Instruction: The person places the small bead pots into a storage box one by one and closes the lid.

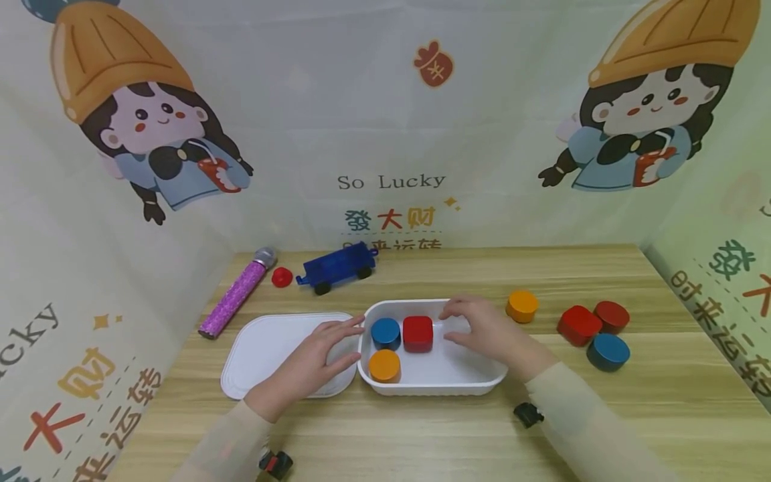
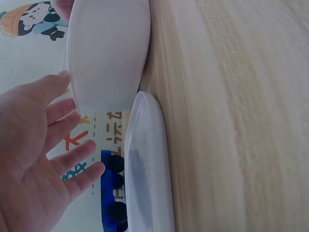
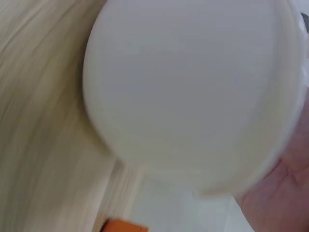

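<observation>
L hand (image 1: 308,358): open, fingertips at L rim of white rounded plastic box (image 1: 434,389), prob. steadying it. R hand (image 1: 490,333): open, nothing gripped, over box's R part. Blue round block (image 1: 385,333), orange round block (image 1: 384,366), red rounded-square block (image 1: 418,333) inside, grouped L, likely giving R hand room.

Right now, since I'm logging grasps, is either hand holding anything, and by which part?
Nothing appears held: the left hand is open beside the white box, the right hand open over it.

Purple glittery microphone (image 1: 237,293), small red piece (image 1: 282,277), blue toy wagon (image 1: 338,267), printed backdrop (image 1: 494,134)
</observation>
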Demonstrator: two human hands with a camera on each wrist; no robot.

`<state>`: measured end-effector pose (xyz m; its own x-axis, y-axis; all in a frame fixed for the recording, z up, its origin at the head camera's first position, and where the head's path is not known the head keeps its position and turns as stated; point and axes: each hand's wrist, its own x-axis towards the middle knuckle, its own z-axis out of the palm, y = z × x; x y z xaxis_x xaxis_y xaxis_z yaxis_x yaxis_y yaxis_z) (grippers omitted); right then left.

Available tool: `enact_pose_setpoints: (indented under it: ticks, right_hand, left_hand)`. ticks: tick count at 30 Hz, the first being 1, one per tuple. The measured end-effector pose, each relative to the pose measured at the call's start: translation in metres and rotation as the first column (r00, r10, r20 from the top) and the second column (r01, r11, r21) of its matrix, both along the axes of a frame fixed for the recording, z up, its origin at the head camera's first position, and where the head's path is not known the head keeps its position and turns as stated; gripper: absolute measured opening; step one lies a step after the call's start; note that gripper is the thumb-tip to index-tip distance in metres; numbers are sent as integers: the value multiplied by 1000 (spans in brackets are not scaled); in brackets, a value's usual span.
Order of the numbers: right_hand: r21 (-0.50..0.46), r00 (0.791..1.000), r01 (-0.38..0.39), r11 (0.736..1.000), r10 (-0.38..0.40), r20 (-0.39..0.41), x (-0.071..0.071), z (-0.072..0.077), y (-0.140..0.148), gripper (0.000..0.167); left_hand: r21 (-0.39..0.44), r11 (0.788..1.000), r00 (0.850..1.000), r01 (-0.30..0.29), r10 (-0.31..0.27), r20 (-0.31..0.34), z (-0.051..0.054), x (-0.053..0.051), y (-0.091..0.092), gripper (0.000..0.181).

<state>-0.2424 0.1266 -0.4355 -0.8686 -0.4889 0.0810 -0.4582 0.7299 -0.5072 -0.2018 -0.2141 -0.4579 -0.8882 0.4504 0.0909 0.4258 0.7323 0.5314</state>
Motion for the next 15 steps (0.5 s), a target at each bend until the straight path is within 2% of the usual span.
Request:
enact_pose_setpoints:
  ticks: [6,10,15]
  right_hand:
    - [-67,995,9,998,-16,-95,-1,5,27,23]
    - [-114,992,22,993,-35,-118,-4,8,43,21]
    - [-125,986,48,991,-67,-152,-8,6,60,21]
  left_hand:
    - [-3,1000,1000,-6,6,9,0,-1,-1,50]
    - [-3,1000,1000,-3,3,5,-1,-2,-1,50]
    - [0,1000,1000,-6,6,13,-2,-1,0,49]
